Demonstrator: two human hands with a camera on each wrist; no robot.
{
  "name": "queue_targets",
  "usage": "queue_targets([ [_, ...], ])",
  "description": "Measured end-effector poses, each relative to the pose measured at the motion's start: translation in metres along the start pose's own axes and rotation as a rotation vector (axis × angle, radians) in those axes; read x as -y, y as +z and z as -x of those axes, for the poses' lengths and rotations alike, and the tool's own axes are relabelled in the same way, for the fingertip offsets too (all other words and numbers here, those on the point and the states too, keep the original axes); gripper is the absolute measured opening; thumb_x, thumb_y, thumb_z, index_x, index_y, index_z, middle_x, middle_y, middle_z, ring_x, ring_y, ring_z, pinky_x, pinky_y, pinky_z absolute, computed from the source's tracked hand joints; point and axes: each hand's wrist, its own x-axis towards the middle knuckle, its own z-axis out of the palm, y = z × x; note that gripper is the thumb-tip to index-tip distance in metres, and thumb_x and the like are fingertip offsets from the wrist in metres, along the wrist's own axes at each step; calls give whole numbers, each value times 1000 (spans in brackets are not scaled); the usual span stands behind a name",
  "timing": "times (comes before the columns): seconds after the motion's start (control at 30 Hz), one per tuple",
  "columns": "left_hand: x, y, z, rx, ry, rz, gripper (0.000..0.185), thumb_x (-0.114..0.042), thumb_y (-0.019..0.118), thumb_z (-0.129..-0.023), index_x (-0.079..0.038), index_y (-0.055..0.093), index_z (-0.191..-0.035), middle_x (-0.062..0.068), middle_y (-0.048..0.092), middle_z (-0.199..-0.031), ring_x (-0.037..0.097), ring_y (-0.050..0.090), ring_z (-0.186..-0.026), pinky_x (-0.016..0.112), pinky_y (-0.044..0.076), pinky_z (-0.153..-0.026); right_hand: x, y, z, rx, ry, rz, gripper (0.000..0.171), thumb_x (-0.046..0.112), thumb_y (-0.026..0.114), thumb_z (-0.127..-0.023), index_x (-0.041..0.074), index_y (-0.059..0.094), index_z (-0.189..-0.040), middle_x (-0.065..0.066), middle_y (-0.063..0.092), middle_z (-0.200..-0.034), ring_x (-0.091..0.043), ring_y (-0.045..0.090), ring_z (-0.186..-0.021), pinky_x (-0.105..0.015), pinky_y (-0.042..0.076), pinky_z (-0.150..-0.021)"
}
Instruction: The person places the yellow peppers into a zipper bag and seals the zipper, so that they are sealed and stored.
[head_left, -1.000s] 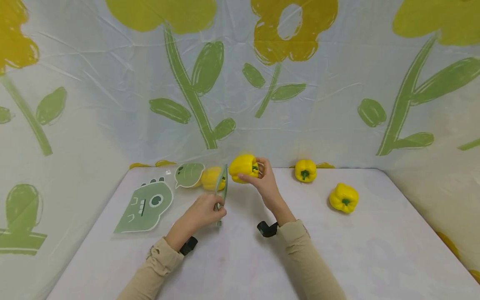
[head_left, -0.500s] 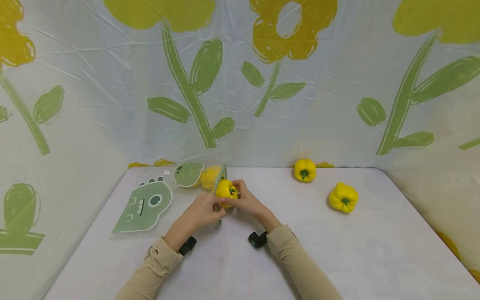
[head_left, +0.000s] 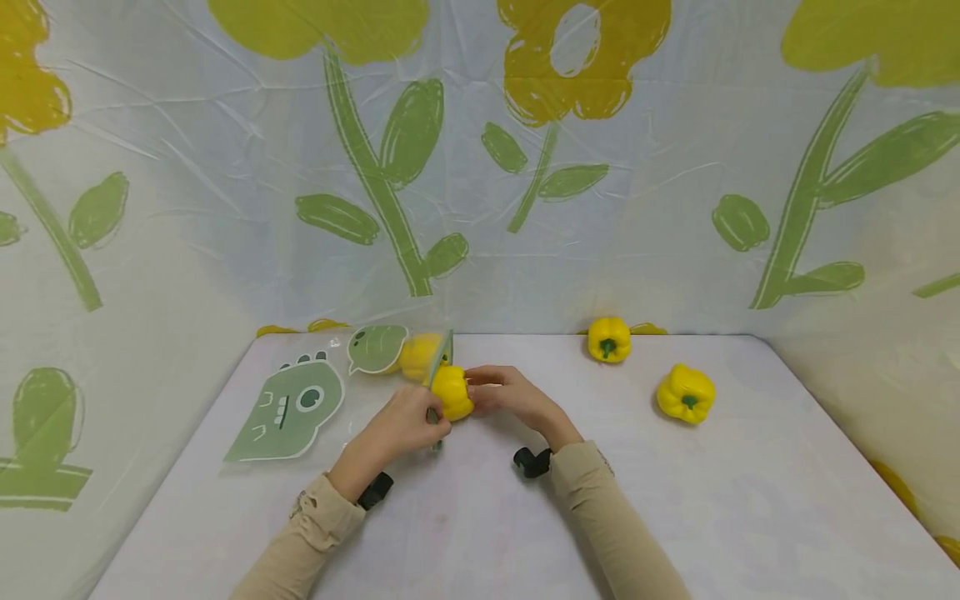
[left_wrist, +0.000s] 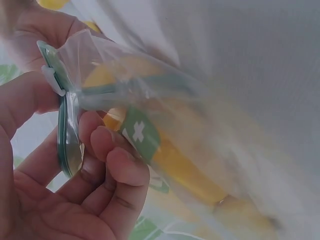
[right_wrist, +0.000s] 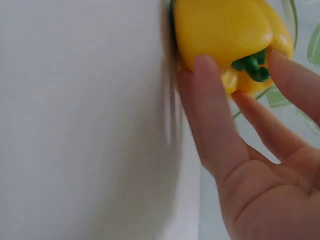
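The left hand (head_left: 405, 421) is pinching the clear bag (head_left: 311, 404) by its mouth edge, apparently to part it; the right hand (head_left: 517, 396), fingers nearly straight, is touching a yellow pepper (head_left: 453, 393) sitting at that mouth, seemingly to nudge it inside.

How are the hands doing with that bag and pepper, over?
Left hand pinching printed bag at its green rim. Right hand, fingers spread, fingertips at yellow pepper by bag's mouth. Two loose peppers to the right, not in the way.
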Motion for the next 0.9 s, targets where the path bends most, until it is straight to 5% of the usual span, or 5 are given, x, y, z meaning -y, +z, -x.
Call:
queue_targets([
  [0.17,1,-1,1,-10,8,-10,12,-9,70,-73,-11,66,-63,-7,54,-58,7,44,-54,23,40,-52,-1,7,-2,-40,-11,-40,40,8,61,-95,-6,57,-133,-22,58,-129,-25,65,-102,-41,53,-90],
  [0.4,2,-2,0,-12,11,12,11,-7,71,-75,-9,67,-64,-5,54,-61,7,43,-53,22,39,-50,8,25,-4,20,-39,-20,41,4,51,-98,-10,51,-136,-24,56,-133,-29,63,-110,-43,51,-94],
  [0.63,1,-5,-1,-6,-14,16,14,-9,72,-76,-10,66,-64,-7,54,-60,6,43,-53,23,39,-51,19,18,0,-117,-28,64,30,1,53,-97,-16,62,-120,-31,61,-122,-48,61,-107,-52,51,-90],
  [0.9,0,-6,0,-1,7,11,15,-7,72,-75,-11,65,-63,-7,53,-59,6,42,-52,22,37,-49,18,24,-2,-159,-30,102,22,4,63,-93,-10,71,-109,-25,70,-107,-41,66,-100,-46,55,-84],
])
